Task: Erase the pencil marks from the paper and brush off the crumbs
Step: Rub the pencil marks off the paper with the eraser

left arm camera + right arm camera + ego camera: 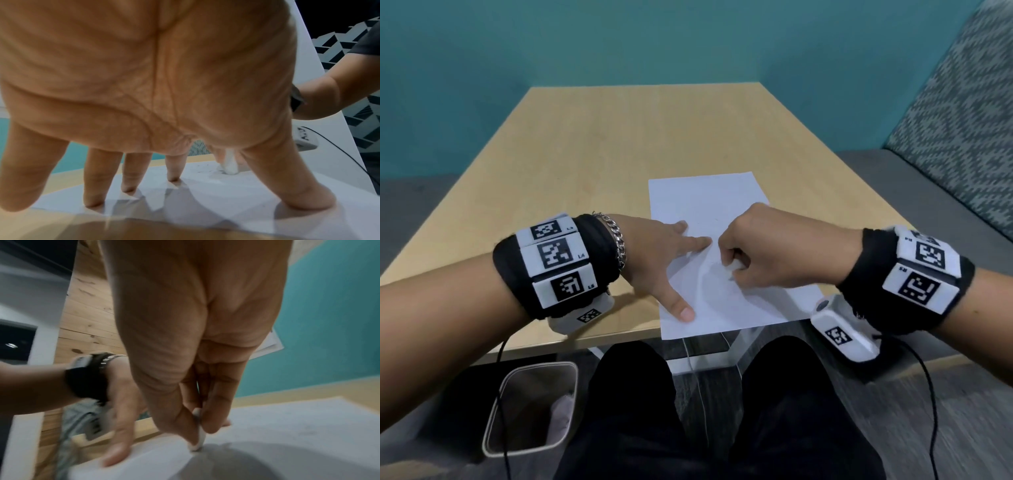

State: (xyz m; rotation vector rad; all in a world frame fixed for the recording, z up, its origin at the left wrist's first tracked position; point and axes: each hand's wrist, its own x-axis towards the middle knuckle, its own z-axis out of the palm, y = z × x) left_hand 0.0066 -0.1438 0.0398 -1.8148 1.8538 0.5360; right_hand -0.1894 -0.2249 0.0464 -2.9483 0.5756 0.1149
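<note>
Left hand [661, 253] fingers spread flat pressing paper [709, 202], right hand [763, 250] pinching white eraser [198, 439], wristband "L4" [558, 255]

paper [709, 202] on table [599, 144], near edge; bin [530, 407] on floor, left | eraser [200, 441] on paper

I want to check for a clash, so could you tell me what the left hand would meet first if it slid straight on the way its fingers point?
Probably the right hand, which pinches a small white eraser; depth is uncertain.
</note>
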